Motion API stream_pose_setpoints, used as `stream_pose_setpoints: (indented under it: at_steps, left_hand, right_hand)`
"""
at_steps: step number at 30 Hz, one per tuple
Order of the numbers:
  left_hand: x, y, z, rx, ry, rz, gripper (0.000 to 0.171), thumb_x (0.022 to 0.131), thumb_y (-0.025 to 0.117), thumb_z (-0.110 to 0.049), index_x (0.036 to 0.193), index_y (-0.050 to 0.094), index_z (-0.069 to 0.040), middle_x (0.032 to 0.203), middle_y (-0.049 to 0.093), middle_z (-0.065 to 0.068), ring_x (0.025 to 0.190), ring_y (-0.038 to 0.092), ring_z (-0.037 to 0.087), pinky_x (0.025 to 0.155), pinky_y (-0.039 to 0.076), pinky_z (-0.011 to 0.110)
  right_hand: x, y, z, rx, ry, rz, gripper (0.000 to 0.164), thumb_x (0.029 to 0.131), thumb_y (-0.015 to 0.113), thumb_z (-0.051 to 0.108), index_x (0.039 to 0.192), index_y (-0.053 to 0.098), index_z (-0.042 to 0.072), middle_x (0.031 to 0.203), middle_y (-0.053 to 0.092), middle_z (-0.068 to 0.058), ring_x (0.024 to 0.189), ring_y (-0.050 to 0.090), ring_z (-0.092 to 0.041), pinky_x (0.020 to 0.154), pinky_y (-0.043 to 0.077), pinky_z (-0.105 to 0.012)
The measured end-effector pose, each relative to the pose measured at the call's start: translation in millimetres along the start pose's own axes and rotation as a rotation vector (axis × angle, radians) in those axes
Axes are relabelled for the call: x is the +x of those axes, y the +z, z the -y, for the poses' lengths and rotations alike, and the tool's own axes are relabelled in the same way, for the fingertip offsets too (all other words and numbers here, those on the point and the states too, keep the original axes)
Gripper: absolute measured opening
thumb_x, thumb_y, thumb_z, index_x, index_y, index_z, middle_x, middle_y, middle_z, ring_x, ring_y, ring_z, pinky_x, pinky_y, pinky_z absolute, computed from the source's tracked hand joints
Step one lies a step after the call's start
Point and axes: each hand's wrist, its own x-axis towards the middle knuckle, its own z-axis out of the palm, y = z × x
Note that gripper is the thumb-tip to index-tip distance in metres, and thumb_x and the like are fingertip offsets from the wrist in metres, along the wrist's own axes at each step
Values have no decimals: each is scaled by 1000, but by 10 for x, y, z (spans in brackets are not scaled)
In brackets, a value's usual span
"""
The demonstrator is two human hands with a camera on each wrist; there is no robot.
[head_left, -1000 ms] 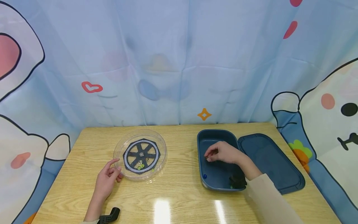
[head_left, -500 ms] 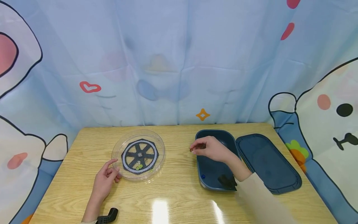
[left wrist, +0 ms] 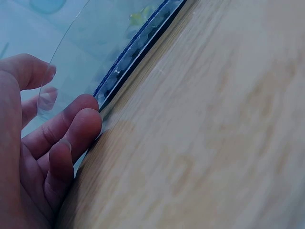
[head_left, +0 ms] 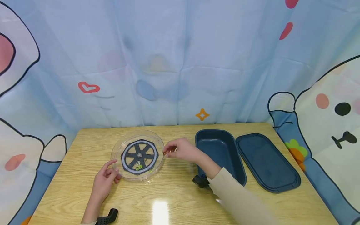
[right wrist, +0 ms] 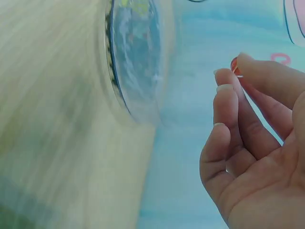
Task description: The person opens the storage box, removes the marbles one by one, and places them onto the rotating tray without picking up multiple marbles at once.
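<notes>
1. The small red-orange piece (head_left: pixel 164 153) is pinched between the right hand's (head_left: pixel 180 148) thumb and finger, near the clear dish's rim (head_left: pixel 137 179); a light grip is advised.
2. The dish is touched by the left hand's (head_left: pixel 103 182) loosely curled fingers; whether it is clamped cannot be told.
3. Release is best made low, past the rim.

Left hand (head_left: pixel 103 182): bare
Right hand (head_left: pixel 183 150): bare
Right sleeve (head_left: pixel 234 194): long, plain, cream-beige
Left sleeve (head_left: pixel 88 223): pale cuff, mostly out of view
Left wristband (head_left: pixel 102 221): black, dotted with small holes
Left wrist camera (head_left: pixel 113 214): black, bent, blunt-ended
Right wrist camera (head_left: pixel 200 181): black, rounded, finer detail unclear
</notes>
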Motion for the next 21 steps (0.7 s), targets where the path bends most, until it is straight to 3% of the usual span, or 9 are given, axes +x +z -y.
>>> stream_pose_setpoints:
  at_steps: [10,21]
  left_hand:
    - [8,3,23,-6,-2,-4,37,101,60,-14,137,55,-9,75,68,11,60,63,17,60,54,29]
    - [10,-2,20,2,-13,-4,37,101,60,-15,137,55,-10,76,68,12,60,64,18,60,54,28]
  right_hand:
    - [266,363,37,159,22,29,13,91,74,10,103,74,4,90,70,5,82,64,-8,74,53,-27]
    - [353,472,60,193,57,43,14,91,73,7,104,75,3,89,70,5,80,66,-8,74,54,-26]
